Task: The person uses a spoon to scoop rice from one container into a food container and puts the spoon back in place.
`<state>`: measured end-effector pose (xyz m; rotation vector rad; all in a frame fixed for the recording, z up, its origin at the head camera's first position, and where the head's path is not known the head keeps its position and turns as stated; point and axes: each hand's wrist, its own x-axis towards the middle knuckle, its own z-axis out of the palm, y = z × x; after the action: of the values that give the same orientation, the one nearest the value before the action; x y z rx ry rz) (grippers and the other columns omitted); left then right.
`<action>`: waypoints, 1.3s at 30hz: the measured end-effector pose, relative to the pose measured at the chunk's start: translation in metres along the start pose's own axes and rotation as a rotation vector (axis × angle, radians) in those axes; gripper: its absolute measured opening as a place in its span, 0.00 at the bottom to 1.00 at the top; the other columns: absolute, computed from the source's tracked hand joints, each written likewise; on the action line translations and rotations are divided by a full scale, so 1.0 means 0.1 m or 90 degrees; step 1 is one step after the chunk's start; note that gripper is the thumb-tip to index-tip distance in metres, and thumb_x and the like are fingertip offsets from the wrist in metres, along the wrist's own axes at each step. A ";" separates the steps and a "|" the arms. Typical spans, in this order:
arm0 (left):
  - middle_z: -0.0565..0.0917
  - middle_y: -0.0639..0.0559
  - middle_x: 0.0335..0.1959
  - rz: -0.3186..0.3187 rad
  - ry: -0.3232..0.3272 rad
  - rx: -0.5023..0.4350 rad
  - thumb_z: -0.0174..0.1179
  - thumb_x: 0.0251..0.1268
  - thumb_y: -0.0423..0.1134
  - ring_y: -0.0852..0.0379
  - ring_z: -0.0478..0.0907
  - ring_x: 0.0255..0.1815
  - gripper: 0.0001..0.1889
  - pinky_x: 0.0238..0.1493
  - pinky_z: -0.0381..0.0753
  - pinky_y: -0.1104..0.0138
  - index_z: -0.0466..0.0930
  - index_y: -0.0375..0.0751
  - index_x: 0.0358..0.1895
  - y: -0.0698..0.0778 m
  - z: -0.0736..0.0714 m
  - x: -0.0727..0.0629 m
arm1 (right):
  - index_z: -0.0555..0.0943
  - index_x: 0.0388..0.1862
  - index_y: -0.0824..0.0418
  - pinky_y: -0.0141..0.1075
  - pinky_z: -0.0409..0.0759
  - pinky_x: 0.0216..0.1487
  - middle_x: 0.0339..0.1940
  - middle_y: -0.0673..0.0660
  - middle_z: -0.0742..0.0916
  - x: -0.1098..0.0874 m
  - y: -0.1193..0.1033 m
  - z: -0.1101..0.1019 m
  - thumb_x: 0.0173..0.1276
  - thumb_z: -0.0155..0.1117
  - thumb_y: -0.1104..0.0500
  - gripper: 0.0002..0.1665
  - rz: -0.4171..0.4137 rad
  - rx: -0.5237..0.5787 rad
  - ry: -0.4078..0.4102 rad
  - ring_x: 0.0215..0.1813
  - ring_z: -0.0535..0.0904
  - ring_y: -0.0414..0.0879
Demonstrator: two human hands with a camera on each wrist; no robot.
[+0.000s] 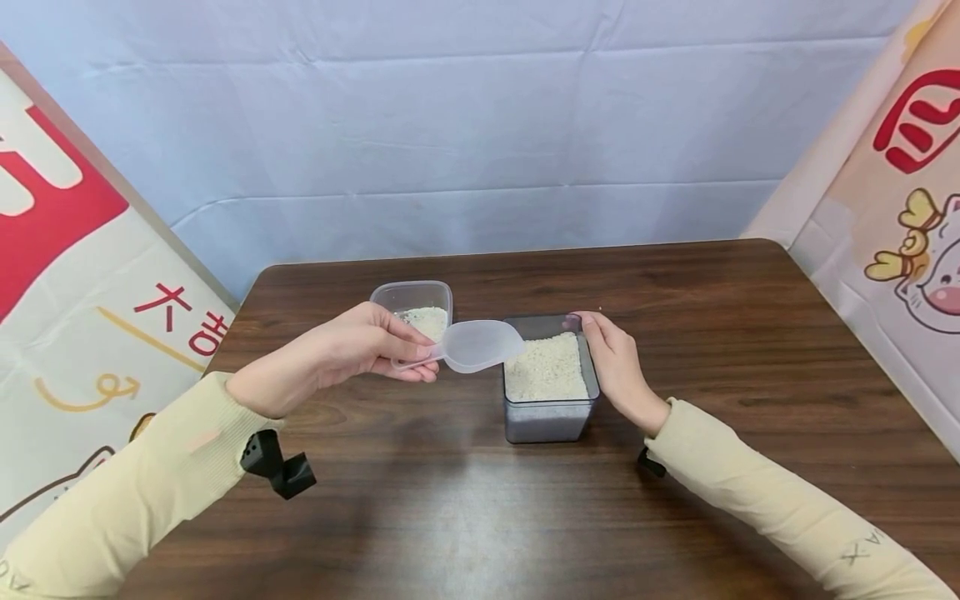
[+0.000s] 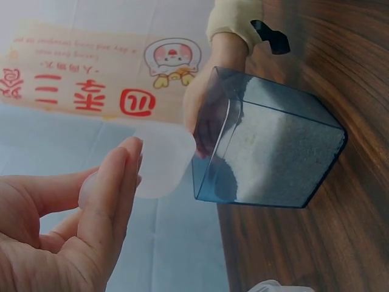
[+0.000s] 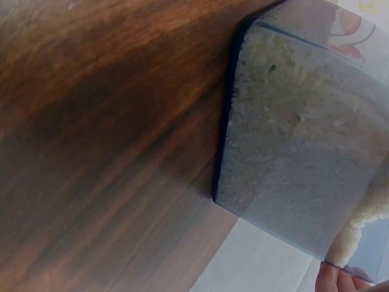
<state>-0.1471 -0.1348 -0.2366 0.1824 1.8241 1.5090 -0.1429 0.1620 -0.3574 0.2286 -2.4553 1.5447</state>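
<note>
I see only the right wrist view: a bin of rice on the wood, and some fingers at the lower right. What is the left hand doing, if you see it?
Observer: The left hand pinches a scoop.
Operator: Thank you. Where is the scoop, compared with the bin?
Observer: In the head view, its tip overlaps the left side of the bin; I cannot tell whether they touch.
Operator: Is there also another container on the table?
Observer: Yes, a tub to the left of the bin, partly hidden by the left hand, with rice in it.
</note>
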 end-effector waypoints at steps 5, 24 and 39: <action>0.83 0.37 0.32 -0.007 -0.008 0.005 0.54 0.60 0.23 0.54 0.83 0.32 0.17 0.45 0.81 0.63 0.69 0.13 0.50 0.01 0.02 0.00 | 0.77 0.50 0.67 0.43 0.72 0.57 0.46 0.63 0.83 0.04 0.17 0.02 0.76 0.37 0.52 0.24 -0.008 -0.017 0.013 0.52 0.76 0.53; 0.83 0.40 0.29 -0.019 -0.018 0.036 0.54 0.60 0.24 0.54 0.83 0.31 0.16 0.45 0.81 0.62 0.71 0.14 0.49 0.08 0.08 0.01 | 0.76 0.51 0.67 0.43 0.71 0.57 0.47 0.63 0.83 0.03 0.16 0.03 0.76 0.38 0.53 0.23 -0.008 0.004 0.009 0.53 0.76 0.53; 0.83 0.40 0.28 -0.034 -0.024 0.057 0.55 0.59 0.24 0.55 0.83 0.30 0.14 0.43 0.82 0.65 0.73 0.16 0.46 0.20 0.18 0.05 | 0.77 0.49 0.67 0.42 0.73 0.56 0.46 0.62 0.83 0.05 0.17 0.04 0.76 0.37 0.51 0.25 -0.015 -0.010 0.016 0.52 0.77 0.51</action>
<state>-0.1462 -0.1122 -0.2213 0.2019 1.8534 1.3793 -0.1523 0.1654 -0.3728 0.2336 -2.4360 1.5086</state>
